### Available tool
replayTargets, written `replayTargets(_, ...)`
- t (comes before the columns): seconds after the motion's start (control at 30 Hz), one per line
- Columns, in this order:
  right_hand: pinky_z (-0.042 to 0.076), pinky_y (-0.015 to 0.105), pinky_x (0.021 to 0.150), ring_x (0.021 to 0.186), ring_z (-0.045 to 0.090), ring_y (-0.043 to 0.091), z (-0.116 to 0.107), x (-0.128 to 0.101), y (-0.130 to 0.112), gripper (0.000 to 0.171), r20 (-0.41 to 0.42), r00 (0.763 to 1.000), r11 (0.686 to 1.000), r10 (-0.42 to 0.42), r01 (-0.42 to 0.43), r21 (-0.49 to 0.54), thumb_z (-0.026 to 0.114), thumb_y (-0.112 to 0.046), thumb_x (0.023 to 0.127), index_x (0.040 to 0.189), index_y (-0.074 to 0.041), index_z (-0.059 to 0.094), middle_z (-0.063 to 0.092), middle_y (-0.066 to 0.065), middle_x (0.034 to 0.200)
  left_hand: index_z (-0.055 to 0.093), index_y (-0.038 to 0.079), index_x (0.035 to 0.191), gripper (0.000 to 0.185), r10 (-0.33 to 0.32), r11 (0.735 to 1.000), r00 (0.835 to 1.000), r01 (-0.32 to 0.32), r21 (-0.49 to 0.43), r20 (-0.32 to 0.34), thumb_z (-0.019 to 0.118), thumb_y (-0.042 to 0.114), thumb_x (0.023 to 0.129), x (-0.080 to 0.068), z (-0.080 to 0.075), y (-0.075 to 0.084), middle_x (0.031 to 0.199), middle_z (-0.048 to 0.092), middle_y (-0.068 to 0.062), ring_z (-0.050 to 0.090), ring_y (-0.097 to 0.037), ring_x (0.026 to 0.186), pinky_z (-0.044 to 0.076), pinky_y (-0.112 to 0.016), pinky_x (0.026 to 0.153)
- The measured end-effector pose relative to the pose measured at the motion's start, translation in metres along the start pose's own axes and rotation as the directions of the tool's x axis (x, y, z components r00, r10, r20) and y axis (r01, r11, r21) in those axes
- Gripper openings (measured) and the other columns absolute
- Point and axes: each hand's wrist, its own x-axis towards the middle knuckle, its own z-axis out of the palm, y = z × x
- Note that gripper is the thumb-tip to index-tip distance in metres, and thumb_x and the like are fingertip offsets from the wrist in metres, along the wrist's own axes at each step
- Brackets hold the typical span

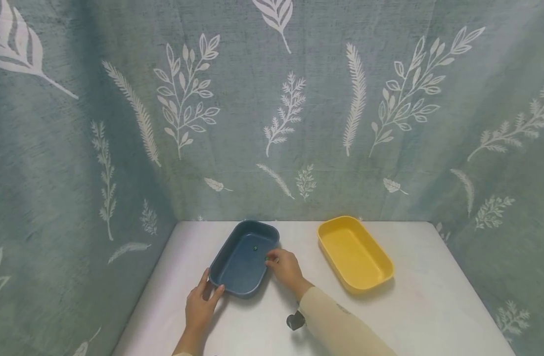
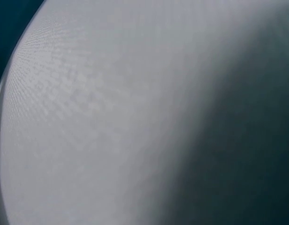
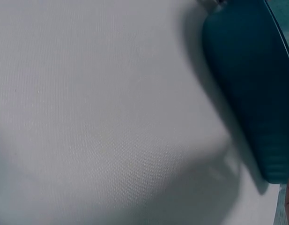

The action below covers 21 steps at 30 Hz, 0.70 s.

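A deep blue rectangular tray (image 1: 241,267) with rounded corners stands on the table, its outer wall also filling the right of the right wrist view. My left hand (image 1: 198,306) rests against its near left corner, thumb and fingers spread along the outside. Over the tray's right rim, my right hand (image 1: 286,269) pinches a tiny green piece (image 1: 266,258) between thumb and fingertips; its exact kind is too small to tell. Inside the tray lies another small green piece (image 1: 255,248). The left wrist view catches mostly pale tabletop and shadow.
To the right stands a yellow tray (image 1: 355,254) of similar shape, set at a slant on the white table (image 1: 414,316). Leaf-patterned green cloth (image 1: 321,109) hangs behind and at both sides. A dark device (image 1: 295,321) sits at my right wrist.
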Motion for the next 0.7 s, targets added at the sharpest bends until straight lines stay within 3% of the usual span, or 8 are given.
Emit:
replayTargets(0.23,0.049,0.021,0.067,0.076,0.058,0.007,0.0052,-0.0008,-0.0064,0.021,0.002,0.998,0.997,-0.066,0.066,-0.044,0.068,-0.021,0.079,0.098,-0.014,0.066,0.064,-0.004,0.087,0.030,0.032,0.141,0.075,0.008,1.000,1.000,-0.009,-0.001,-0.027,0.061,0.056,0.078,-0.0021,-0.0021,-0.0030,0.138,0.044,-0.012,0.044,-0.040,0.119,0.032,-0.062,0.095)
replayTargets(0.47,0.049,0.021,0.067,0.076,0.058,0.007,0.0034,0.0035,-0.0081,0.021,-0.006,1.000,0.999,-0.007,0.007,-0.043,0.067,-0.021,0.080,0.100,-0.015,0.065,0.064,-0.004,0.089,0.028,0.038,0.141,0.073,0.058,0.998,0.998,-0.059,-0.023,-0.025,0.060,0.057,0.078,0.0049,-0.0018,0.0015,0.138,0.044,-0.011,0.045,-0.039,0.119,0.033,-0.059,0.097)
replayTargets(0.7,0.048,0.020,0.066,0.074,0.057,0.006,0.0058,-0.0010,-0.0043,0.021,0.002,1.000,0.999,0.005,-0.005,-0.036,0.068,-0.023,0.079,0.099,-0.017,0.066,0.063,-0.005,0.086,0.030,0.036,0.140,0.075,0.024,1.000,0.999,-0.025,-0.004,-0.029,0.061,0.059,0.076,0.0002,-0.0002,-0.0008,0.138,0.045,-0.010,0.045,-0.039,0.118,0.032,-0.061,0.096)
